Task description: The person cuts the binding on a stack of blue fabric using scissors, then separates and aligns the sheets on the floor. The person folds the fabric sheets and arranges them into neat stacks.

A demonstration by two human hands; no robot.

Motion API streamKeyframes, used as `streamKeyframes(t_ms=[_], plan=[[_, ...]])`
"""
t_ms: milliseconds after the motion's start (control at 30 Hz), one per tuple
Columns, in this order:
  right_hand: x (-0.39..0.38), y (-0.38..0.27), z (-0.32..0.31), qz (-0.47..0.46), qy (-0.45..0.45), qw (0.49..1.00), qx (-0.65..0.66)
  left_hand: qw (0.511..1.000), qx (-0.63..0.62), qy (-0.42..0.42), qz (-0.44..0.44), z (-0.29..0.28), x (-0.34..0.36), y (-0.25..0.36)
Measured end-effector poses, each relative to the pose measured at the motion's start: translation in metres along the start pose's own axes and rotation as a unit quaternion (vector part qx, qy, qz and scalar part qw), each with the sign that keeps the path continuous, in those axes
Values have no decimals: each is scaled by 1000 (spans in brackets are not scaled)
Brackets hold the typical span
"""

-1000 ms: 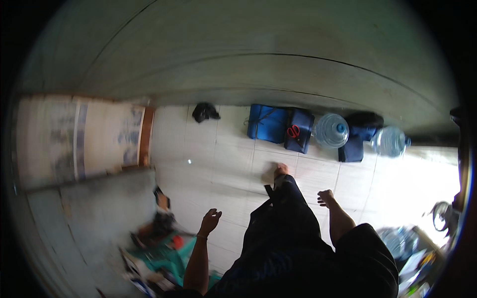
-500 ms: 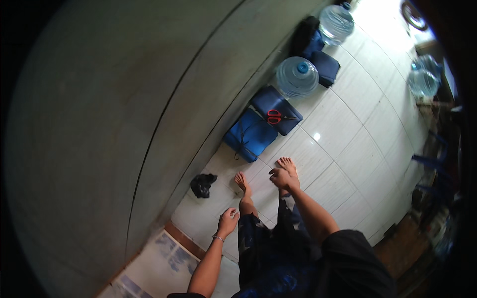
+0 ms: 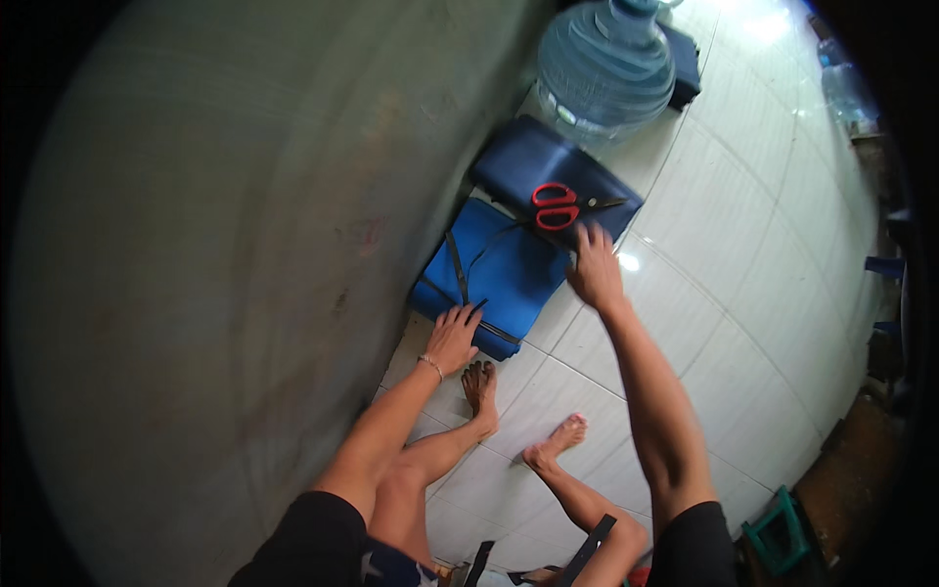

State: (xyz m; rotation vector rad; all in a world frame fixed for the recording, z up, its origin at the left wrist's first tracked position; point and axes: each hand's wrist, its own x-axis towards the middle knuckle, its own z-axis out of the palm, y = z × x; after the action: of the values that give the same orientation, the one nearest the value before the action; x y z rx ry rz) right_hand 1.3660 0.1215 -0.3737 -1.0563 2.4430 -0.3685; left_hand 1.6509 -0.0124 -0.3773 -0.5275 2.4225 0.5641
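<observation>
A blue, box-like case [image 3: 509,274] lies on the floor against the wall, with thin black straps trailing over its top. My left hand [image 3: 453,339] rests at its near left edge beside a strap, fingers apart; whether it grips the edge I cannot see. Behind it is a dark navy case [image 3: 518,157] with red-handled scissors [image 3: 557,206] lying on top, their dark blades pointing right. My right hand [image 3: 597,271] reaches to the near right corner of the navy case, just below the scissors. It looks open, fingers stretched forward, and does not hold the scissors.
A large clear-blue water jug [image 3: 606,73] stands just beyond the navy case, with another dark case [image 3: 682,64] behind it. The wall [image 3: 293,245] runs close along the left. At the lower right is a green stool-like frame [image 3: 780,533]. My bare feet are on the tiled floor [image 3: 704,284].
I have moved nearer and lower toward the cases. My left hand has come onto the blue case, and my right hand has reached forward close to the scissors.
</observation>
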Motion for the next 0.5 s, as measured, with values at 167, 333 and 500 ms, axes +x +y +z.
streamKeyframes(t_ms=[167, 333, 500], plan=[[68, 7, 63, -135, 164, 977, -6, 976, 131, -5, 173, 42, 42, -57], [77, 19, 98, -174, 233, 955, -62, 967, 95, 35, 233, 64, 51, -90], [80, 29, 106, -237, 321, 911, -101, 965, 38, 36, 257, 55, 57, -84]])
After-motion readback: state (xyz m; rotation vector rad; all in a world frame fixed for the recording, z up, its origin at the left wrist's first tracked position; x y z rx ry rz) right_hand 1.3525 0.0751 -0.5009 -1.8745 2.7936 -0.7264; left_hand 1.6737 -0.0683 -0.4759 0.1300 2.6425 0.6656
